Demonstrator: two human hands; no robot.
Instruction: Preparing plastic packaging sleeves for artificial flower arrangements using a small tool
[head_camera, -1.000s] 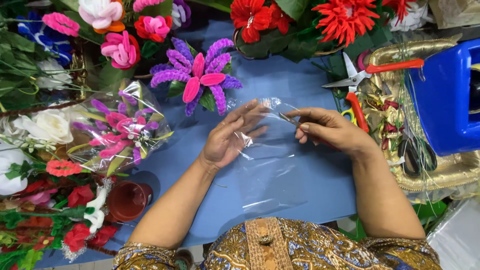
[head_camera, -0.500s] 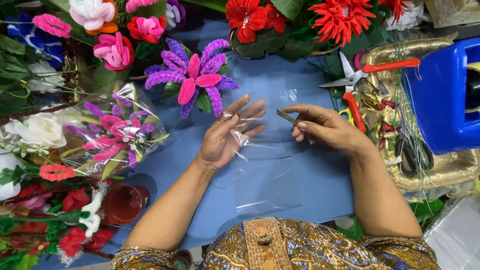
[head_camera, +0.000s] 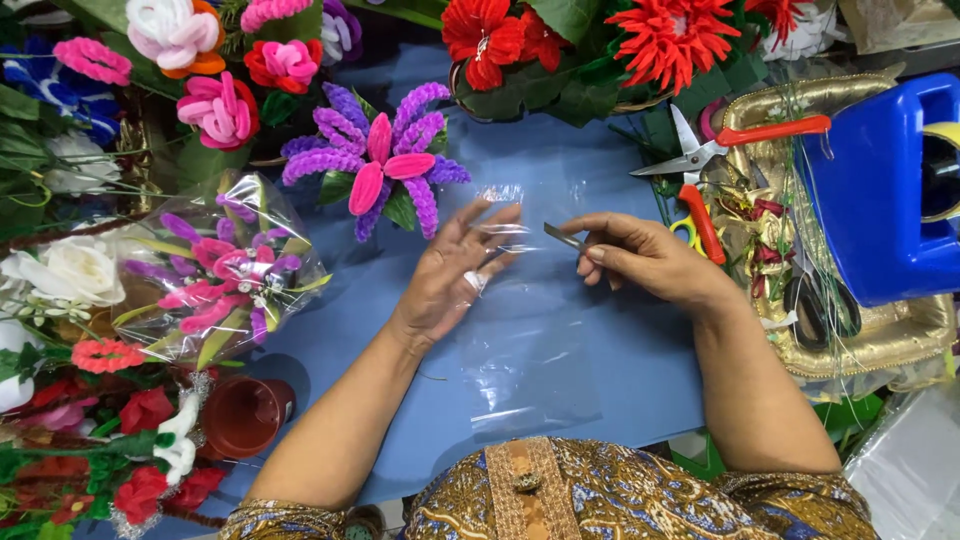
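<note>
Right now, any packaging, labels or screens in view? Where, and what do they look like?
No labels, signs or screens.
Clear plastic bag: flat on the blue table, under the left hand.
Clear wrap: left of that hand, bunched around pink and purple flowers.
Clear plastic sheets: bottom right corner, stacked, glossy.

Clear film (head_camera: 530, 350) at centre: thin plastic, glossy w/ creases. Blade (head_camera: 563, 237) just right of it: bare metal, dull sheen. Table (head_camera: 600, 160): matt blue, smooth. Purple flower (head_camera: 375, 160) upper centre: fuzzy chenille. Tray (head_camera: 900, 330) at right: shiny gold. Scissors (head_camera: 700, 150) upper right: metal blades, red plastic handles. Pot (head_camera: 245, 415) lower left: smooth plastic.
</note>
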